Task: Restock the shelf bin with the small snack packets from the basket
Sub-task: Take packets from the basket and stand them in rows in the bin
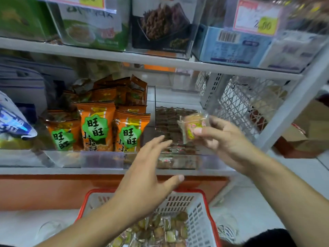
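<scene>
Right hand (226,138) pinches a snack packet (195,126) over the shelf bin (178,161); left hand (149,168) spread, released. Next: drop it in, return to the basket (199,211).

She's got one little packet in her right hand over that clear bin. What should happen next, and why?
Probably lower the right hand and drop the small clear-wrapped snack packet into the clear plastic shelf bin, since it is pinched just above the bin; the open left hand holds nothing.
</scene>
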Motion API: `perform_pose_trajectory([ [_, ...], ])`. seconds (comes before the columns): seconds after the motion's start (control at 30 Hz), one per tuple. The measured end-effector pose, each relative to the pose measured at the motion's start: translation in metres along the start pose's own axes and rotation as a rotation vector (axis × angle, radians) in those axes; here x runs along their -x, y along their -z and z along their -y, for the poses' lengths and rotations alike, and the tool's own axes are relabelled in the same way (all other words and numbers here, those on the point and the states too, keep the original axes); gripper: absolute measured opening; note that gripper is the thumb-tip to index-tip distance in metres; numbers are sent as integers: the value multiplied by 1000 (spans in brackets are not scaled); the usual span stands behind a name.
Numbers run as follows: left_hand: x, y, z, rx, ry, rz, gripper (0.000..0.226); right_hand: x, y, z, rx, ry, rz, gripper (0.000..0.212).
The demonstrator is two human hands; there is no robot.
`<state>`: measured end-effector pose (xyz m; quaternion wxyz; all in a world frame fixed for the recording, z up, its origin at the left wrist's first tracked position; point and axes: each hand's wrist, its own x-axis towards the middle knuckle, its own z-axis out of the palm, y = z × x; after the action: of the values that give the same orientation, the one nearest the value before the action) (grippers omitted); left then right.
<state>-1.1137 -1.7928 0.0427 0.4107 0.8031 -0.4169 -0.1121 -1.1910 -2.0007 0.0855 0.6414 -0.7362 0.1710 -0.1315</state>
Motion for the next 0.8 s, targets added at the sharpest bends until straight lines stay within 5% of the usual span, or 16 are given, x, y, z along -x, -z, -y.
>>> perform_pose_trajectory([
  [0.1,-4,-8,3,-198,-50,96,78,-33,45,8,792,127,-250,54],
  [0.17,-7,-13,5,-281,-86,135,76,-38,51,-9,1129,67,-126,56],
  [0.3,-14,-21,10,-376,-84,176,77,-64,51,-36,1371,-19,11,44],
  [0.43,-15,-26,11,-297,-22,211,84,-81,46,-53,1273,-202,67,49],
  [0.63,-15,-26,14,-338,-41,256,81,-90,43,-61,993,-398,-82,94],
  [0.8,-13,-29,10,-346,-40,290,85,-94,32,-55,924,-409,-72,61],
])
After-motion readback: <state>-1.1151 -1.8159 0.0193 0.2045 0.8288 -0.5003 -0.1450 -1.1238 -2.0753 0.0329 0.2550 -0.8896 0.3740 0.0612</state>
